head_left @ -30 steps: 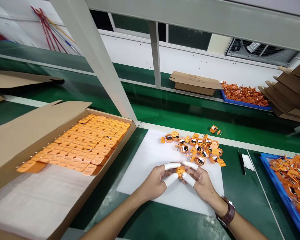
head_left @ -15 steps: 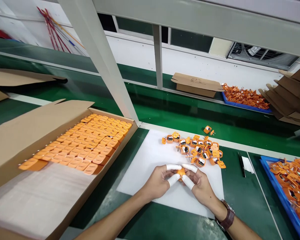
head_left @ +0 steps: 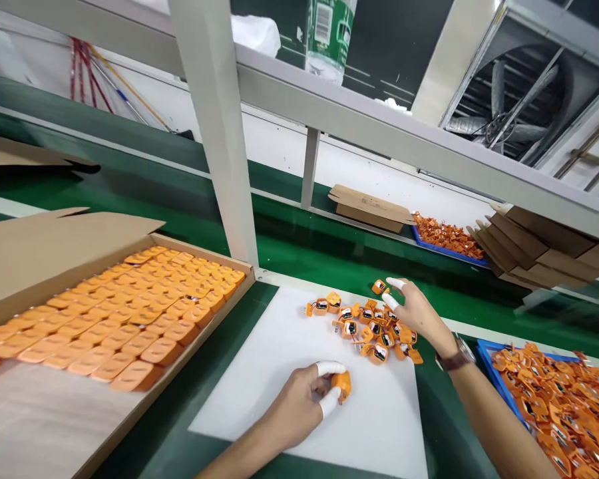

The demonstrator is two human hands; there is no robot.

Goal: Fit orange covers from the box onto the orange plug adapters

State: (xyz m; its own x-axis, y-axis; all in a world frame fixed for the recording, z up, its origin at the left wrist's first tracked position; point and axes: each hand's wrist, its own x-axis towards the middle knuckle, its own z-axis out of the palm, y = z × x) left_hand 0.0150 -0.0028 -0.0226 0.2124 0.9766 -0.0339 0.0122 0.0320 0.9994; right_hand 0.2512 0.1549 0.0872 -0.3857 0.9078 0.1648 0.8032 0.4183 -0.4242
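Note:
My left hand [head_left: 307, 402], with white finger covers on thumb and forefinger, pinches a small orange plug casing [head_left: 341, 384] over the white sheet [head_left: 259, 372]. Beyond the sheet's far edge, my right hand [head_left: 412, 306] reaches out, its covered thumb and forefinger apart on either side of the small lid of an open orange casing [head_left: 378, 287]. Whether the fingertips touch that lid, I cannot tell. Several open orange casings [head_left: 378, 352] with dark and white insides and wires lie in a loose pile between my hands.
On the left, a cardboard box [head_left: 204, 326] holds rows of orange casings. A blue tray [head_left: 499, 379] heaped with orange parts stands at right. A grey frame post [head_left: 224, 166] rises beyond the box. Folded cartons [head_left: 539, 246] and another blue tray [head_left: 449, 251] stand farther back.
My right hand has let go of the casing that both hands held and moved away to the loose casing at the back. My left hand keeps its hold. The camera view has shifted.

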